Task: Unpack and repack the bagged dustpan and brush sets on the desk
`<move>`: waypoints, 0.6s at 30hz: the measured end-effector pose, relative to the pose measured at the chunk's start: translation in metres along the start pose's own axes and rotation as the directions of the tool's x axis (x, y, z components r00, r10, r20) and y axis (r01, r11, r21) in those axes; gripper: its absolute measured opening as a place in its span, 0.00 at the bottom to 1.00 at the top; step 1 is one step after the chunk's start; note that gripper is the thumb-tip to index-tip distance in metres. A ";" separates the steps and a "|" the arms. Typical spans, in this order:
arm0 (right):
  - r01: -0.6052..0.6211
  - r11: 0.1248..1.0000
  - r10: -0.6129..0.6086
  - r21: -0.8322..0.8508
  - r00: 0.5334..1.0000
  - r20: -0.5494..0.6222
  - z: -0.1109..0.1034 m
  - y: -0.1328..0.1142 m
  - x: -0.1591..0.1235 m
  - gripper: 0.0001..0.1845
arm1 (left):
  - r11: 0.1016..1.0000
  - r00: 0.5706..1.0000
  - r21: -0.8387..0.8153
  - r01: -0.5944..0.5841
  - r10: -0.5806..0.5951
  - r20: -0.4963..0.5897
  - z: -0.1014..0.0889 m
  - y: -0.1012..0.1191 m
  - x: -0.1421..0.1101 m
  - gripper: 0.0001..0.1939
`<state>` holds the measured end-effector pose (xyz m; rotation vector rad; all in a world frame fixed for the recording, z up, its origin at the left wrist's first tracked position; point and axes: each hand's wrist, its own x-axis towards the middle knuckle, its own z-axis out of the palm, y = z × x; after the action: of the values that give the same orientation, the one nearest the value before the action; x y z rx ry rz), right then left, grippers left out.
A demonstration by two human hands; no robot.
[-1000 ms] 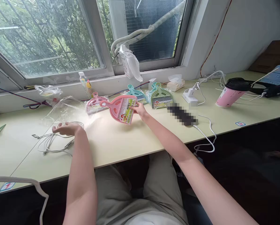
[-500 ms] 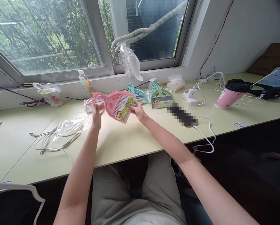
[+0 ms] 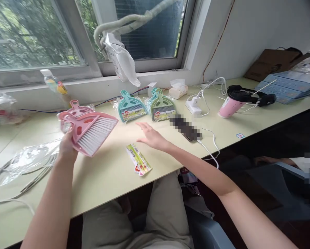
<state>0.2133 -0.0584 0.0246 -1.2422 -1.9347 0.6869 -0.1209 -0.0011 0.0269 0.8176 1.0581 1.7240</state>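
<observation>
My left hand [image 3: 69, 143] grips a pink dustpan [image 3: 78, 133] by its left side, above the table, with a white-bristled brush [image 3: 98, 134] nested in it. My right hand [image 3: 152, 136] is empty, its fingers stretched out over the table. Just below it lies a printed card label [image 3: 138, 160] in green, white and red. Behind the held set rests a second pink dustpan set [image 3: 78, 109] in clear wrap. A blue-green dustpan set [image 3: 131, 107] and a green dustpan set [image 3: 162, 105] lie farther back, each with its label on.
A phone [image 3: 186, 128] on a white cable lies right of my right hand. Beyond it stand a power strip [image 3: 193, 107], a tissue pack [image 3: 178, 89] and a tilted pink cup [image 3: 230, 105]. Clear plastic wrap [image 3: 32, 160] covers cables at the left; a bottle [image 3: 55, 84] stands behind.
The pink set has passed from my right hand to my left and moved left. Its label has come off onto the table. My right hand has opened, and the view has turned right.
</observation>
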 end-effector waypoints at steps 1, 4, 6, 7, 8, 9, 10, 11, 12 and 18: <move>0.037 0.998 -0.041 -0.041 0.995 -0.090 -0.019 0.003 -0.011 0.34 | 1.000 1.000 0.012 0.001 -0.001 0.029 0.000 0.000 -0.001 0.14; 0.122 0.987 -0.148 -0.109 0.950 -0.276 -0.089 0.027 -0.043 0.17 | 0.996 0.995 0.090 0.025 -0.033 0.089 -0.001 -0.003 -0.005 0.14; 0.146 0.976 -0.197 -0.162 0.909 -0.368 -0.134 0.055 -0.065 0.13 | 0.978 0.991 0.187 0.087 -0.105 0.086 -0.003 -0.006 -0.005 0.14; 0.129 0.973 -0.200 -0.192 0.886 -0.418 -0.152 0.072 -0.076 0.16 | 0.962 0.987 0.242 0.128 -0.149 0.068 -0.004 -0.008 -0.003 0.14; 0.100 0.970 -0.192 -0.221 0.873 -0.448 -0.166 0.089 -0.086 0.17 | 0.941 0.980 0.293 0.172 -0.193 0.047 -0.006 -0.009 -0.001 0.14; 0.070 0.967 -0.179 -0.245 0.869 -0.461 -0.176 0.105 -0.096 0.18 | 0.919 0.973 0.337 0.206 -0.228 0.029 -0.008 -0.011 0.001 0.16; 0.042 0.962 -0.169 -0.270 0.867 -0.469 -0.183 0.119 -0.104 0.17 | 0.900 0.968 0.372 0.228 -0.252 0.016 -0.011 -0.012 0.004 0.17; 0.017 0.955 -0.160 -0.295 0.868 -0.470 -0.186 0.130 -0.111 0.17 | 0.886 0.964 0.398 0.239 -0.265 0.009 -0.013 -0.012 0.006 0.20; -0.003 0.948 -0.155 -0.319 0.869 -0.469 -0.187 0.140 -0.115 0.17 | 0.875 0.962 0.416 0.247 -0.272 0.001 -0.014 -0.012 0.008 0.23; 0.001 0.889 -0.205 -0.458 0.895 -0.396 -0.180 0.152 -0.119 0.25 | 0.797 0.928 0.477 0.370 -0.342 -0.147 0.004 -0.003 -0.003 0.27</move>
<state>0.4712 -0.0989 -0.0168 -1.4020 -1.8032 -0.1178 -0.1148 -0.0021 0.0252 0.8183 1.6221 1.1648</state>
